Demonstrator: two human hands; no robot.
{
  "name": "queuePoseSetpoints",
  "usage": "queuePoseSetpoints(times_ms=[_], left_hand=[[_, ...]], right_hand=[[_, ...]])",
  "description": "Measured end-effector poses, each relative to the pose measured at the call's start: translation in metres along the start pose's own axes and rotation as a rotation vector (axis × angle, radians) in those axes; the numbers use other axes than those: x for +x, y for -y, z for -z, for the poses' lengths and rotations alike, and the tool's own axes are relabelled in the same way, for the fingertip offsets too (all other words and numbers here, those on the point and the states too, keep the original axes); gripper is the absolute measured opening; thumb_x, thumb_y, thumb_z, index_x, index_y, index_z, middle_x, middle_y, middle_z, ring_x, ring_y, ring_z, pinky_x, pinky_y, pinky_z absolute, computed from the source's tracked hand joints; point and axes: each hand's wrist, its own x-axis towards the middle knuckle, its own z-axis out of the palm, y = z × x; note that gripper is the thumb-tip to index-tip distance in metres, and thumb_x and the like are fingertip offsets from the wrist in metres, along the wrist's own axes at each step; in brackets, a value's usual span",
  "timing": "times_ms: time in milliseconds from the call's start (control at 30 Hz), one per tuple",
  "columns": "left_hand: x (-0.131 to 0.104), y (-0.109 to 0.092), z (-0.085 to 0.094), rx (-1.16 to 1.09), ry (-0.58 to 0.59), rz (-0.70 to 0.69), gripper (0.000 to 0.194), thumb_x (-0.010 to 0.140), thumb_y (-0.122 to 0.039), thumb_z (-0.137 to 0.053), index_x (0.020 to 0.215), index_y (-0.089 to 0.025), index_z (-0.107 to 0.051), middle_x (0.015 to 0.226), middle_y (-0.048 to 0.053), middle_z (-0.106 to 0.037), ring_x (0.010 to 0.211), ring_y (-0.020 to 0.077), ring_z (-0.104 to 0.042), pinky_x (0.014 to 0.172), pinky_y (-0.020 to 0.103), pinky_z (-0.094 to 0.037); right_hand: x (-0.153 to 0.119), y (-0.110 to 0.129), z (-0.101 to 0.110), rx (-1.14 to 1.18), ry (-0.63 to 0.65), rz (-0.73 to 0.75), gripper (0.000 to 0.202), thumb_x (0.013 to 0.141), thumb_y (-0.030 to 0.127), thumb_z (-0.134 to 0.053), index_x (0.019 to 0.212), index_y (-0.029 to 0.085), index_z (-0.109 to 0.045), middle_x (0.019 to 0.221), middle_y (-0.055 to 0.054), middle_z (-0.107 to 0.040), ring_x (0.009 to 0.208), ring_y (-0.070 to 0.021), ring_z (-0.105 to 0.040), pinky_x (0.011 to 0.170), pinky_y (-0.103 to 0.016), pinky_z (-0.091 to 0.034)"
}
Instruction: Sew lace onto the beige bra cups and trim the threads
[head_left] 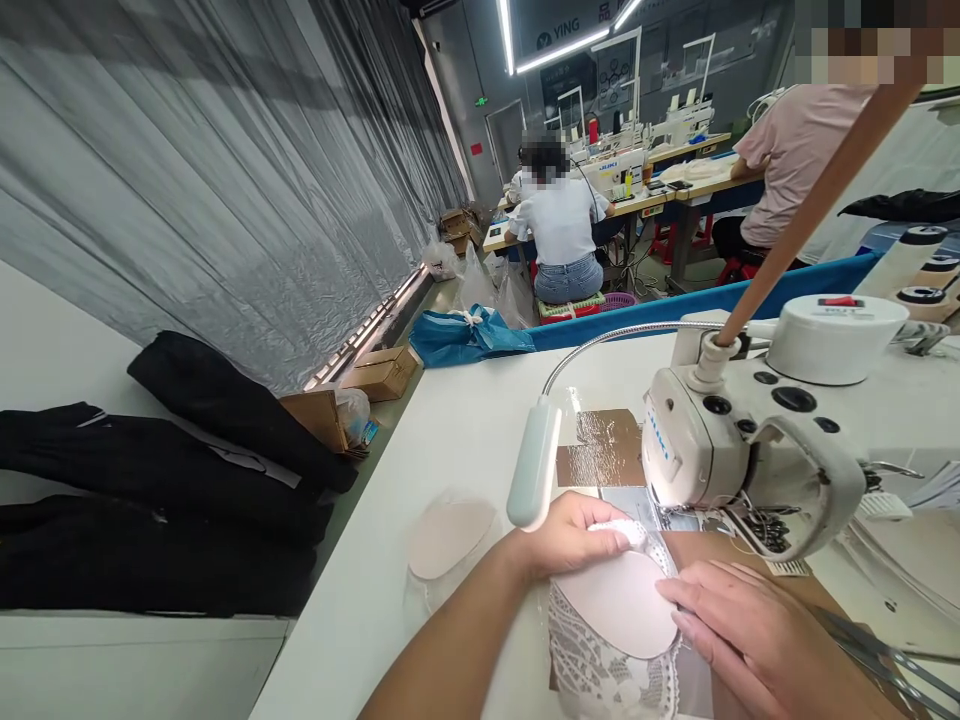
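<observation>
A pale pink oval pad (626,600) lies on a white lace piece (611,680) in front of the sewing machine (694,430). With its thumb on top, my left hand (571,535) grips the upper edge of the lace, close to the machine's needle area. Its fingers are partly hidden beneath the fabric. My right hand (757,625) holds the right edge of the pad and lace between its fingertips. To the left on the table rests another pink pad (452,538) with lace around it.
A bendable lamp (534,465) hangs just above my left hand. Metal scissors (892,655) lie by my right forearm. Black garments (150,500) are at the left. Beyond the blue cloth (637,325), a person in white (562,225) and one in pink (802,160) sit at tables.
</observation>
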Motion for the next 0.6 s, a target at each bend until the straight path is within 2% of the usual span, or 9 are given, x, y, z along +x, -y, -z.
queuePoseSetpoints(times_ms=[167, 267, 367, 500, 600], left_hand=[[-0.001, -0.003, -0.001, 0.011, -0.007, -0.003, 0.055, 0.068, -0.059, -0.078, 0.097, -0.012, -0.074, 0.092, 0.01, -0.069, 0.081, 0.0198, -0.062, 0.074, 0.032, -0.05], [0.002, -0.001, -0.003, 0.027, -0.025, -0.019, 0.053, 0.067, -0.056, -0.08, 0.095, -0.012, -0.074, 0.091, 0.009, -0.069, 0.08, 0.0197, -0.062, 0.075, 0.033, -0.05], [0.005, 0.004, -0.006, 0.036, -0.045, -0.026, 0.047, 0.07, -0.053, -0.079, 0.091, -0.011, -0.075, 0.083, 0.007, -0.069, 0.073, 0.0168, -0.06, 0.069, 0.03, -0.048], [0.007, 0.01, -0.008, 0.088, -0.079, -0.039, 0.042, 0.075, -0.051, -0.075, 0.087, -0.011, -0.075, 0.08, 0.007, -0.069, 0.069, 0.0155, -0.059, 0.064, 0.028, -0.045], [0.006, 0.011, -0.008, 0.103, -0.075, -0.048, 0.04, 0.076, -0.049, -0.074, 0.09, -0.011, -0.076, 0.086, 0.009, -0.071, 0.074, 0.0171, -0.061, 0.067, 0.028, -0.046]], right_hand=[[-0.002, -0.001, -0.002, -0.016, 0.006, -0.042, 0.029, 0.098, 0.024, -0.042, 0.117, 0.022, -0.064, 0.094, -0.005, -0.074, 0.08, -0.0199, -0.072, 0.053, -0.028, -0.054], [0.0, -0.001, -0.001, -0.03, -0.016, -0.033, 0.031, 0.097, 0.022, -0.039, 0.112, 0.022, -0.066, 0.091, -0.004, -0.075, 0.074, -0.0192, -0.072, 0.049, -0.027, -0.053], [0.0, -0.001, 0.0, -0.044, -0.023, 0.002, 0.034, 0.097, 0.019, -0.036, 0.107, 0.021, -0.067, 0.085, -0.004, -0.075, 0.068, -0.0192, -0.072, 0.047, -0.029, -0.054], [-0.005, -0.005, -0.004, -0.044, 0.033, -0.016, 0.03, 0.096, 0.02, -0.04, 0.109, 0.022, -0.067, 0.088, -0.004, -0.075, 0.073, -0.0206, -0.072, 0.049, -0.03, -0.055], [-0.009, -0.008, -0.009, -0.024, 0.033, -0.058, 0.03, 0.096, 0.021, -0.04, 0.108, 0.023, -0.068, 0.088, -0.005, -0.074, 0.076, -0.0214, -0.072, 0.054, -0.03, -0.057]])
